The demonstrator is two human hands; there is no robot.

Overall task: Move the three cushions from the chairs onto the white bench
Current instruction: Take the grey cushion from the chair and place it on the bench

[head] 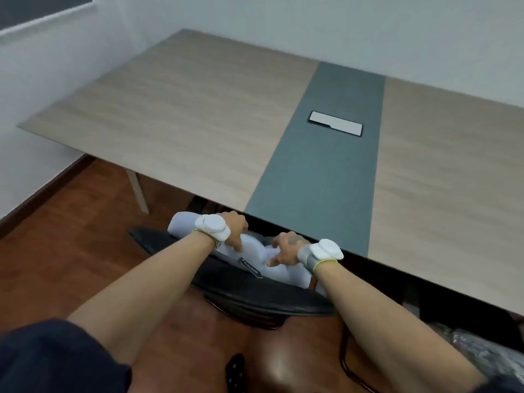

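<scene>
A soft, pale cushion (256, 252) sits in a black chair (255, 293) that is pushed in under the near edge of a big table (198, 123). The cushion looks puffy and squashy, with rounded ends. Its long side runs from upper left to lower right, along the curved top of the chair back. One round end pokes out past the left hand (235, 228), and the other end dips down behind the chair back near the right arm. A small dark tag (251, 269) with tiny letters lies on the cushion; the letters are too blurry to read.

Both hands reach over the chair back. The left hand is curled down on the cushion's upper part, fingers bent and pressing into the soft cloth. The right hand (286, 249) is curled too, its fingers pinching a bunch of the cloth in the middle. Each wrist wears a grey band with a smooth white lump (214, 225) on top.

The chair back is thin, dark and curved like a bow. The table top is flat, pale wood with fine lines, and a grey-blue strip (320, 165) runs across it. A shiny white flap (335, 123) sits in that strip. The floor (71, 251) is smooth red-brown wood.
</scene>
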